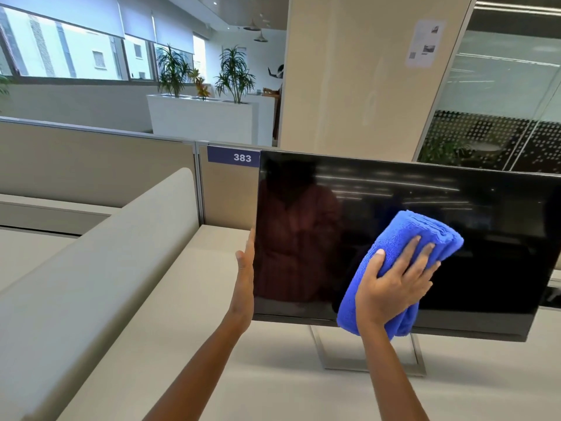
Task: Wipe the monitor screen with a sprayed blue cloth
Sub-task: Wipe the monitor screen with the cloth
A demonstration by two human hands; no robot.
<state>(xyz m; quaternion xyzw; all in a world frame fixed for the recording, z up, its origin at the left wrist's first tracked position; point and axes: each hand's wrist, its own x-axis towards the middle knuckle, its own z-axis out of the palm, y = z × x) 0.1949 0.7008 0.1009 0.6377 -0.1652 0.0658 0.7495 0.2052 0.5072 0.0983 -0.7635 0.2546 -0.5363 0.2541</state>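
A black monitor (303, 238) stands on a metal stand (416, 360) on the beige desk; its screen is dark and reflective. A folded blue cloth (403, 235) lies against the lower middle of the screen. My right hand (391, 287) presses the cloth to the glass with fingers spread over it and the thumb hooked round its left edge. My left hand (246, 275) lies flat against the monitor's left edge, fingers straight and pointing up, thumb in front. No spray bottle is in view.
The beige desk (273, 375) runs under the monitor. A curved divider (100, 268) rises at the left, and a partition with a "383" label (233, 157) stands behind. A wide pillar (358, 71) and glass walls lie beyond; planters (200, 117) stand far back.
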